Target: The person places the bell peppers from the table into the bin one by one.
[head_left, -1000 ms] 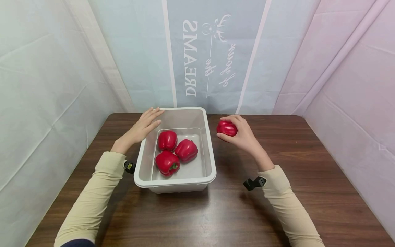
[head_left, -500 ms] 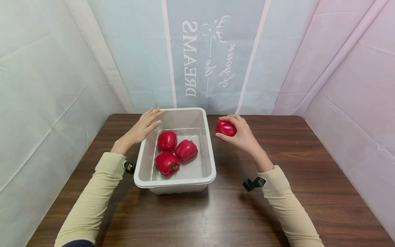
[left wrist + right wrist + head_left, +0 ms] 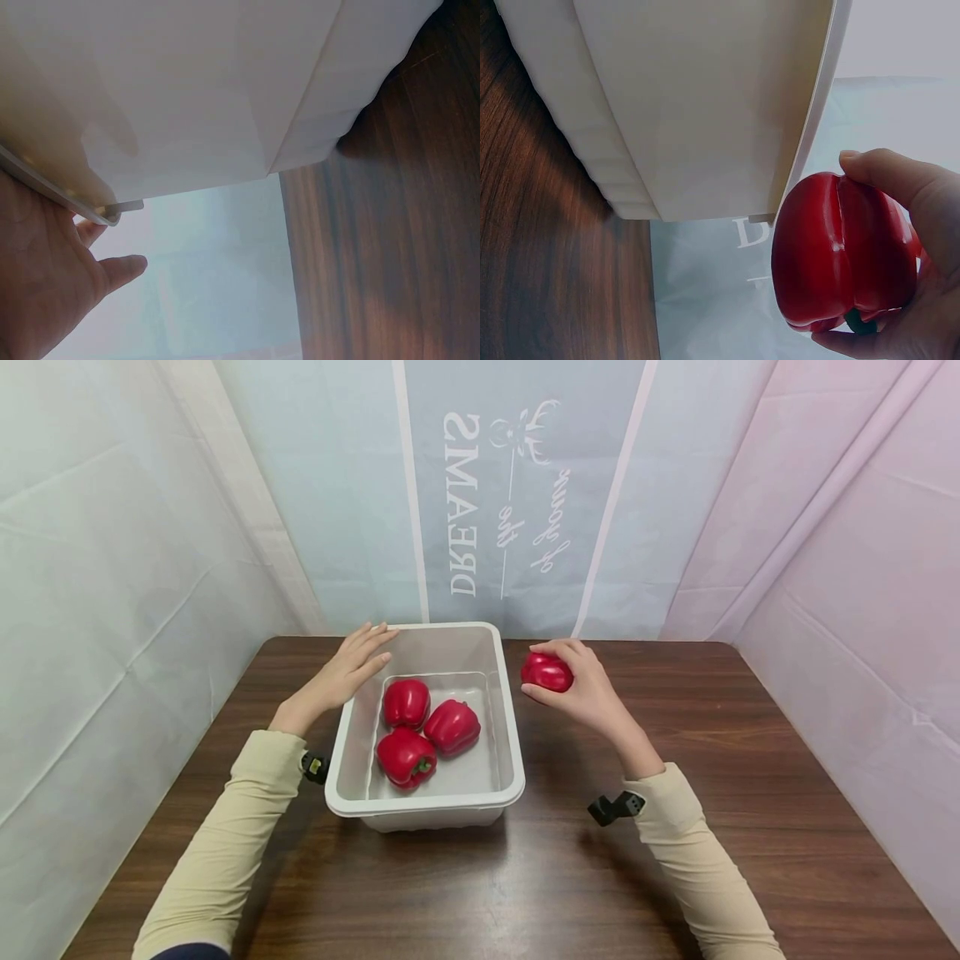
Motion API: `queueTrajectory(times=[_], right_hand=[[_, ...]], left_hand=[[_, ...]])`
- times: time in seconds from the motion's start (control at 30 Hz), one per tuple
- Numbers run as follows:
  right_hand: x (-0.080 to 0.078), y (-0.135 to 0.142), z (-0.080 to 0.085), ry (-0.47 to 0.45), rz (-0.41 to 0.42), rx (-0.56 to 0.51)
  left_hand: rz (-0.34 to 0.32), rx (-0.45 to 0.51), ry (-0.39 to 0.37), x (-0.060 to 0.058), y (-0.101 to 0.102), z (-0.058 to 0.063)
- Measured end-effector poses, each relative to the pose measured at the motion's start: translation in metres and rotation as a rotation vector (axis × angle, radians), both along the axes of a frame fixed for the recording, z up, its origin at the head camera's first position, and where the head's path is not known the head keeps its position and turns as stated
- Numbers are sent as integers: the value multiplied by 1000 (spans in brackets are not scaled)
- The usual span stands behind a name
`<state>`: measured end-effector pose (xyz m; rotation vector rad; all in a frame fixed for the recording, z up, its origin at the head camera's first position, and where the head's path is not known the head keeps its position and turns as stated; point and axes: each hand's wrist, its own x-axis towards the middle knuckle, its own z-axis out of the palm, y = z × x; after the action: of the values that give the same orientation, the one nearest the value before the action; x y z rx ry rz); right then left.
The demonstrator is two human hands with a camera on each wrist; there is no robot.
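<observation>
My right hand holds a red bell pepper between thumb and fingers, just right of a pale grey plastic bin. In the right wrist view the held pepper shows its green stem low down, and the bin's side wall rises beside it. My left hand lies over the bin's left rim with its fingers extended. The left wrist view shows that hand at the rim. Inside the bin rest three more red bell peppers, one at the back, one to the right and one in front.
The bin stands on a dark brown wooden table. Behind it hangs a light blue printed cloth. White cloth walls close in both sides. A black wrist camera sits on the right sleeve, another on the left.
My right hand has drifted slightly left towards the bin, carrying the pepper. The left hand and the peppers in the bin keep their places.
</observation>
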<state>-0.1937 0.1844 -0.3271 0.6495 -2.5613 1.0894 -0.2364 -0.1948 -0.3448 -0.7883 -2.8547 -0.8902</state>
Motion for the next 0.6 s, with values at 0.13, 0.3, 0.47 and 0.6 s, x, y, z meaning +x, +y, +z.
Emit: queueTrajectory(times=[0.13,0.3,0.47,0.6], right_hand=[[0,-1,1,5,-4,-2],[0,-3,5,14,-6,-6],[1,-5,8,8,4,-13],[1,-7,9,5,5,-17]], left_hand=[[2,-1,-1,0,0,0],[-6,-4,5,0,0,2],[-6,-12,4,-1,0,2],[-3,-14,3,-1,0,2]])
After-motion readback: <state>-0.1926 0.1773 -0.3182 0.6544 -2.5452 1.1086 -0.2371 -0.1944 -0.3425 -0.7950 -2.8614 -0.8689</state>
